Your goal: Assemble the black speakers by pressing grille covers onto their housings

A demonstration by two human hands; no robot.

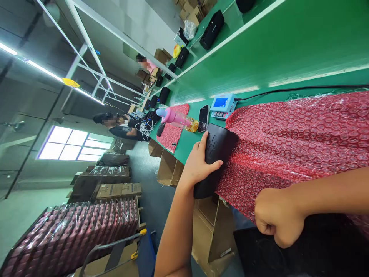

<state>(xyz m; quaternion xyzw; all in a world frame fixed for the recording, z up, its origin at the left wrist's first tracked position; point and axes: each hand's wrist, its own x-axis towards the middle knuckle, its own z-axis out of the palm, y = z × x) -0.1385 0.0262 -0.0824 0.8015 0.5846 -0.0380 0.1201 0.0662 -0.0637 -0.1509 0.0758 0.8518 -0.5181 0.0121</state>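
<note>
A black cylindrical speaker [217,148] with raised button marks on its side lies at the left end of a sheet of red bubble wrap [300,134]. My left hand [198,161] grips the speaker, thumb across its near side and fingers along its far-left side. To the right, my right hand [279,215] is closed in a fist over the near edge of the bubble wrap. Its fingertips are tucked under, so whatever it holds, if anything, is hidden. Below the fist is a dark surface [265,250] that I cannot identify.
Past the speaker are a phone [203,118], a light blue device with a screen [223,104] and cable, and a pink bottle [175,117]. More speakers [212,30] line the green bench [288,50]. Cardboard boxes [213,231] stand below; a person [123,129] is farther off.
</note>
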